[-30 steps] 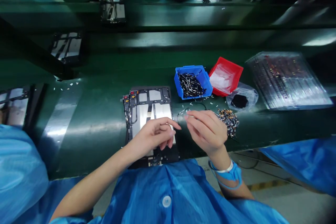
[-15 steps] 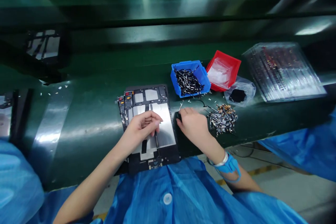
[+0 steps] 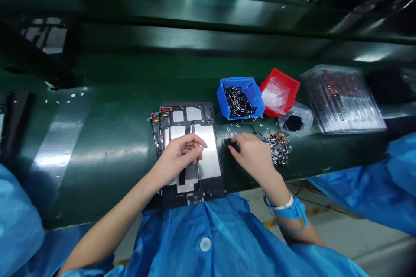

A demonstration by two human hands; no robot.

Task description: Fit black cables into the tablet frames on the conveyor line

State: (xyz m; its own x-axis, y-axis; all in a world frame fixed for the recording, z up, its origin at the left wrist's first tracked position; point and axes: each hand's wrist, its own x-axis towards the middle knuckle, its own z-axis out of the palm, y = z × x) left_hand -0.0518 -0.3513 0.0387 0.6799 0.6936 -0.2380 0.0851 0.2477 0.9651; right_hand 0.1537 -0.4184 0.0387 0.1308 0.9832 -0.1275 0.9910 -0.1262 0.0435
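A flat tablet body (image 3: 208, 147), its back cover off, lies in front of me with a silver battery and dark strips showing. Over its middle, my left hand (image 3: 183, 153) has thumb and fingertips brought together; whatever is between them is too small to make out. A thin dark line runs along the tablet below those fingertips. To the right of the tablet, my right hand (image 3: 253, 153) curls thumb and forefinger around a small black object (image 3: 233, 145), partly hidden. Beside this hand lies a heap of small metallic parts (image 3: 280, 148).
Behind my right hand stand a blue bin (image 3: 256, 95) of short black cables and a red bin (image 3: 289, 97) with clear bags. A plastic bag (image 3: 300, 123) and stacked clear trays (image 3: 344, 101) sit further right. White scraps dot the green bench. Co-workers are nearby.
The view has shifted slightly. My right hand and the small black object have moved a little right, away from the tablet. My left hand stays over the tablet, fingertips still together.
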